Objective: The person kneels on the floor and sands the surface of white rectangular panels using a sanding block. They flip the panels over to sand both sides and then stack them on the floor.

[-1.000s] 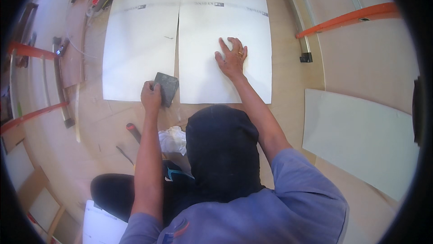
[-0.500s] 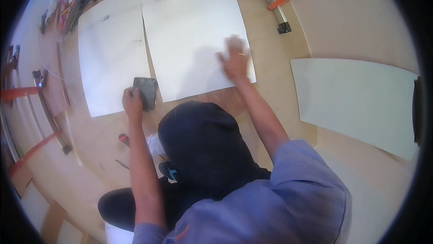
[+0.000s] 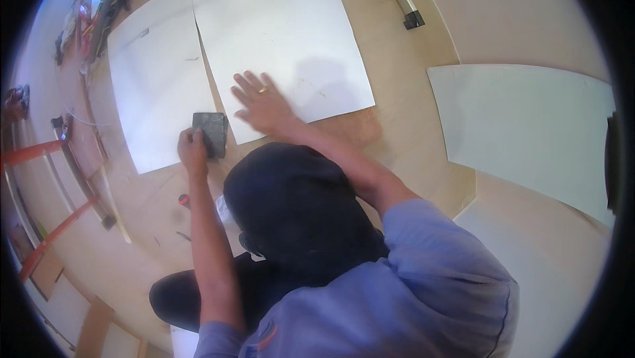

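Note:
Two white sheets lie side by side on the floor, a left sheet (image 3: 155,87) and a wider right sheet (image 3: 284,34), with a narrow wedge-shaped gap widening toward me. My left hand (image 3: 192,149) grips the left edge of a dark grey rectangular block (image 3: 213,134), thumb on top. The block rests at the near end of the gap, over the left sheet's near right corner. My right hand (image 3: 266,103) lies with fingers spread on the near left part of the right sheet, holding nothing. A ring shows on one of its fingers.
A pale panel (image 3: 522,120) leans by the wall at right. An orange ladder part with a black foot (image 3: 413,20) stands at upper right, and an orange-and-white ladder (image 3: 30,156) at left. A red-and-black handle (image 3: 184,200) lies near my left forearm. Assorted tools (image 3: 106,17) sit at upper left.
My right hand has moved left across the right sheet, from near its right edge to near the gap. My left hand stays on the block. The view has shifted slightly.

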Motion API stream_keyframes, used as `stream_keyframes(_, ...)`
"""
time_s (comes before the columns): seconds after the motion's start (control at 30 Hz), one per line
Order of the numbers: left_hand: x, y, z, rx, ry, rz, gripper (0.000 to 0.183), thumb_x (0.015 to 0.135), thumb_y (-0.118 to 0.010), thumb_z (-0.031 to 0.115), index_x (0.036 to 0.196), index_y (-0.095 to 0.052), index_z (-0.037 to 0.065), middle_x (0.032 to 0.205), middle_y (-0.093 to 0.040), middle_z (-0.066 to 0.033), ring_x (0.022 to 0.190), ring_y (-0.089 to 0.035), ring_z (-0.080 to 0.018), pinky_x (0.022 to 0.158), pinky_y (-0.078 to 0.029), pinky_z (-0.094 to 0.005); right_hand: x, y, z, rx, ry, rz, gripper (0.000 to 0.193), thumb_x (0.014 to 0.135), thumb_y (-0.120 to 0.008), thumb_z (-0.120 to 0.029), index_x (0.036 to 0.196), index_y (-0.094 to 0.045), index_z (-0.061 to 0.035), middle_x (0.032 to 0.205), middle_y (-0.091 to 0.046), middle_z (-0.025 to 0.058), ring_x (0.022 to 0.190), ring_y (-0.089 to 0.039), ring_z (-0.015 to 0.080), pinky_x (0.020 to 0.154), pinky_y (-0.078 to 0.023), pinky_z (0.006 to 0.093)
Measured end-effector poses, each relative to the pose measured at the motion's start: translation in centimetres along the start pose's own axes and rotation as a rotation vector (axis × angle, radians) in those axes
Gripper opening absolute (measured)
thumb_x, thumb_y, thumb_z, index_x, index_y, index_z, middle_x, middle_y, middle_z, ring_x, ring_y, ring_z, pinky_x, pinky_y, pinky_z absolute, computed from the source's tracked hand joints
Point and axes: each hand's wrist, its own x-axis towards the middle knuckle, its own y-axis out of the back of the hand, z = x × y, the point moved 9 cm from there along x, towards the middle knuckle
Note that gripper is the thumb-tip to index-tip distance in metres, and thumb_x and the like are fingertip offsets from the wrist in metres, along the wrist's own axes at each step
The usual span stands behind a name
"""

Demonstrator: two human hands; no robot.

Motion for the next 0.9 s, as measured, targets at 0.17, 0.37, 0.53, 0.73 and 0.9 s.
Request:
stream_keyframes(0.17, -0.6, 1.3, -0.3, -0.028, 0.083, 0.008, 0.024, 0.098, -0.068, 0.018, 0.106, -0.071, -0.004, 0.095, -0.072, -0.0118, 0.084, -0.065, -0.0202, 0.076, -0.051, -0.0357, -10.1, 4.0, 14.6, -0.116, -0.391, 0.158, 0.069, 0.099, -0.059, -0.058, 0.161, -0.043, -0.0317, 0.173, -0.026, 0.0092, 0.161, -0.019, 0.0352, 0.125, -0.009, 0.0682)
stream_keyframes(0.37, 1.1, 3.1, 1.3, -0.359, 0.316, -0.076, 0.018, 0.092, -0.076, 0.015, 0.097, -0.071, -0.001, 0.086, -0.067, -0.0037, 0.075, -0.059, -0.0131, 0.068, -0.046, -0.0299, -19.9, 12.4, 26.5, -0.419, -0.941, 0.289, 0.067, 0.104, -0.055, -0.046, 0.156, -0.045, -0.0049, 0.170, -0.027, 0.0245, 0.157, -0.024, 0.0423, 0.122, -0.021, 0.0653)
stream_keyframes(0.53, 3.3, 6.5, 12.7, -0.176, -0.127, 0.082, 0.016, 0.091, -0.077, 0.014, 0.089, -0.066, 0.002, 0.086, -0.066, -0.0033, 0.078, -0.060, -0.0137, 0.072, -0.048, -0.0292, -11.5, 4.5, 10.5, -0.031, -0.257, 0.106, 0.072, 0.104, -0.055, -0.046, 0.162, -0.036, -0.0075, 0.174, -0.022, 0.0133, 0.160, -0.020, 0.0353, 0.126, -0.016, 0.0617)
stream_keyframes(0.73, -3.6, -3.8, 23.7, 0.312, -0.863, 0.133, 0.016, 0.085, -0.069, -0.005, 0.097, -0.063, 0.004, 0.128, -0.070, -0.0164, 0.114, -0.068, -0.0321, 0.098, -0.054, -0.0429, -16.2, 4.9, 13.7, -0.132, -0.590, 0.134, 0.069, 0.104, -0.059, -0.040, 0.160, -0.039, -0.0063, 0.174, -0.022, 0.0140, 0.158, -0.024, 0.0366, 0.124, -0.021, 0.0614)
stream_keyframes(0.9, -7.4, -18.5, 17.7, 0.611, -0.809, -0.254, 0.032, 0.090, -0.068, 0.007, 0.122, -0.067, 0.008, 0.149, -0.061, -0.0121, 0.140, -0.055, -0.0297, 0.106, -0.048, -0.0473, -16.1, 6.4, 17.0, 0.172, -0.788, 0.426, 0.068, 0.093, -0.078, -0.037, 0.148, -0.053, -0.0057, 0.158, -0.039, 0.0161, 0.145, -0.038, 0.0370, 0.115, -0.030, 0.0583)
